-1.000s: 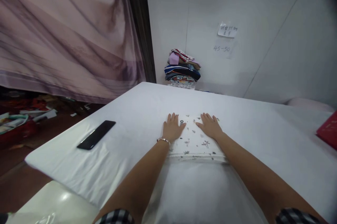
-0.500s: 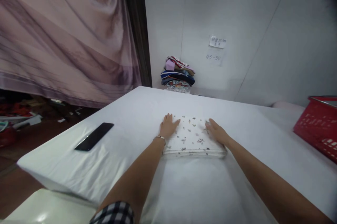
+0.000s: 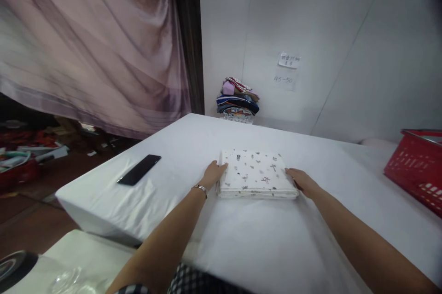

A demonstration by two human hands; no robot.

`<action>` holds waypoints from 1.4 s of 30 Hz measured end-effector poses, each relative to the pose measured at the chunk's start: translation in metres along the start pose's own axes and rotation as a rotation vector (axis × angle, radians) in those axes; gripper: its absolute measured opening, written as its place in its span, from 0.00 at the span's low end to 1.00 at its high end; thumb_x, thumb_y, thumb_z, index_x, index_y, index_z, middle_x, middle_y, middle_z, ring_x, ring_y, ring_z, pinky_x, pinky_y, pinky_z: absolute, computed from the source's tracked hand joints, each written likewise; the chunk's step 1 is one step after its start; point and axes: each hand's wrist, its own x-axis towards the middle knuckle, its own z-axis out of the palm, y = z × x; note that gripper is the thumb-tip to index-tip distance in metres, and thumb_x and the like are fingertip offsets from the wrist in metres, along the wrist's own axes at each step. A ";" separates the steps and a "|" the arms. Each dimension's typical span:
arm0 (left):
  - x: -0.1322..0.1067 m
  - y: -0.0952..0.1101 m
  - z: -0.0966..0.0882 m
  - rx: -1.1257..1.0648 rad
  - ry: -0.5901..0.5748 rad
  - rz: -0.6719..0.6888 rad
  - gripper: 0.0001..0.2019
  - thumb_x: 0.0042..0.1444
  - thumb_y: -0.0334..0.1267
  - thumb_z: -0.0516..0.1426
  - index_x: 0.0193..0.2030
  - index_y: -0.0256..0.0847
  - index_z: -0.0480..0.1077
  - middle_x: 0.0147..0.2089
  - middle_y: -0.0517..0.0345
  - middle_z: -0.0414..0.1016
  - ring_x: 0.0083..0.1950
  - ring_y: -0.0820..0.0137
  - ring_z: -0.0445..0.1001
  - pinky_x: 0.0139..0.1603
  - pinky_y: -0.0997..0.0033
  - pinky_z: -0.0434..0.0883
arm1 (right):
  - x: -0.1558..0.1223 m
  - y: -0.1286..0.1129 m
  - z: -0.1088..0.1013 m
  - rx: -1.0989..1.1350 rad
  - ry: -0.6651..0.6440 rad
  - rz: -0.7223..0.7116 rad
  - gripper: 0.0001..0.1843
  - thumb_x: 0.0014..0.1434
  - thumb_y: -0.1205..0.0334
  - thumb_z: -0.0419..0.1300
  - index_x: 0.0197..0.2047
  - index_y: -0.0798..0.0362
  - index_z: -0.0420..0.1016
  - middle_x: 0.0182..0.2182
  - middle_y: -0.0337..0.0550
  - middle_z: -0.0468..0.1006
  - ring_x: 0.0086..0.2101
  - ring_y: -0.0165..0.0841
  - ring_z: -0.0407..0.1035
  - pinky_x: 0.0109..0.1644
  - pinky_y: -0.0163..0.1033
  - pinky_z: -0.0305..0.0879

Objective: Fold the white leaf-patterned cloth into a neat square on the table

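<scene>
White, patterned folded cloth (image 3: 254, 172): your left hand (image 3: 214, 174) touches its left edge, your right hand (image 3: 304, 181) its right; whether either grip closes cannot be told.

Flat, black, glossy rectangular phone (image 3: 139, 170) lying on white cloth-covered table (image 3: 193, 142), left side. Red perforated plastic basket (image 3: 414, 163) at right, cut by frame edge. Stack of folded multicoloured fabrics (image 3: 238, 100) beyond far edge, near pale grey panel wall (image 3: 311, 13). White handwritten paper note (image 3: 289, 60) on wall, above second sheet reading "45-50" (image 3: 284, 80). Draped pinkish-mauve satiny curtain (image 3: 113, 41), upper left.
</scene>
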 end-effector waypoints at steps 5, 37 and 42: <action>-0.005 0.004 0.001 -0.073 -0.119 -0.078 0.21 0.43 0.48 0.61 0.37 0.30 0.71 0.42 0.39 0.76 0.44 0.56 0.74 0.34 0.70 0.68 | 0.002 -0.002 0.005 0.076 -0.128 0.078 0.19 0.53 0.53 0.60 0.39 0.62 0.74 0.38 0.55 0.79 0.37 0.36 0.74 0.39 0.36 0.70; -0.050 -0.001 0.002 -0.529 -0.350 -0.056 0.15 0.44 0.34 0.61 0.40 0.32 0.68 0.41 0.43 0.77 0.41 0.62 0.76 0.39 0.68 0.73 | -0.051 0.029 -0.010 0.394 -0.331 0.045 0.22 0.52 0.67 0.59 0.51 0.59 0.66 0.35 0.50 0.80 0.36 0.41 0.75 0.44 0.45 0.70; -0.051 0.003 0.004 -0.550 -0.284 0.029 0.17 0.44 0.33 0.60 0.42 0.33 0.68 0.41 0.45 0.77 0.41 0.62 0.76 0.39 0.68 0.73 | -0.049 0.033 -0.011 0.411 -0.293 -0.023 0.23 0.50 0.68 0.61 0.51 0.58 0.66 0.37 0.50 0.80 0.37 0.41 0.75 0.44 0.45 0.71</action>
